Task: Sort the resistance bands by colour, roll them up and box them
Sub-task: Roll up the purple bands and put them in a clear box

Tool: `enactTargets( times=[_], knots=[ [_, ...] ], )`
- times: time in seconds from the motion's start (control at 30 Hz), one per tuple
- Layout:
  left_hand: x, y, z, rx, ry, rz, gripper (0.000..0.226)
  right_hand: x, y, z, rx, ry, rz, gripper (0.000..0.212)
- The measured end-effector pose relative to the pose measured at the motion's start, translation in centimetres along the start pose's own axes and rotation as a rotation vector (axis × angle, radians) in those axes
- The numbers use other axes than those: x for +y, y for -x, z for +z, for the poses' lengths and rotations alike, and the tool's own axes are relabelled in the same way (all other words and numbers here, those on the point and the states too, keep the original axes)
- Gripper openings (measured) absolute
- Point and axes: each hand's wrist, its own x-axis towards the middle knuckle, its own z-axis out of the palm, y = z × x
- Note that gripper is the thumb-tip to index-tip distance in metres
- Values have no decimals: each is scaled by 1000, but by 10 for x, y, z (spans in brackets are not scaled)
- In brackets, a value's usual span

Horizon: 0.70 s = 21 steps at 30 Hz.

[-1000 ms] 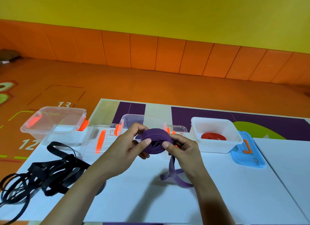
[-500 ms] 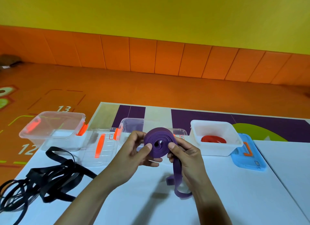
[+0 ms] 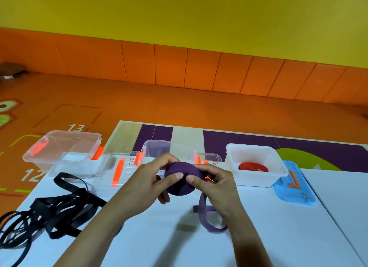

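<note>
A purple resistance band (image 3: 182, 179), mostly wound into a roll, is held above the white table (image 3: 278, 237) between my left hand (image 3: 153, 181) and my right hand (image 3: 214, 183). Its loose tail hangs down below my right hand and loops onto the table. A tangle of black bands (image 3: 49, 213) lies at the left. A rolled red band (image 3: 252, 166) sits in the white box (image 3: 256, 179). Behind my hands stands a clear box (image 3: 157, 149) with orange clips, and another clear box (image 3: 63, 153) stands at the far left.
A clear lid (image 3: 119, 171) with an orange handle lies between the two clear boxes. A blue lid (image 3: 294, 185) with an orange handle lies right of the white box. The table's left edge runs beside the black bands, with orange floor beyond.
The purple roll has tipped from facing me to edge-on. The hanging tail is shorter, and both hands have kept hold of the roll.
</note>
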Motion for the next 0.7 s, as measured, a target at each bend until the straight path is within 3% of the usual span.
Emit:
enactTargets(
  times=[0.13,0.27,0.4,0.47,0.6,0.7],
  knots=[
    [-2,-2,6,80,270,10,20,7,-1,1,45,-70,23,14],
    [-3,-4,13,180,502,-25,17,8,-5,6,52,-137,32,23],
    [-5,-1,24,139,656,-157,21,5,-8,3,59,-29,38,25],
    [-5,-1,18,126,555,-222,12,3,-9,-2,57,83,6,16],
    [2,-2,-9,85,26,-176,10,-6,-9,-10,-30,213,-23,9],
    [12,-5,-20,-3,-66,-81,17,-13,-9,-7,-97,225,-41,10]
  ],
)
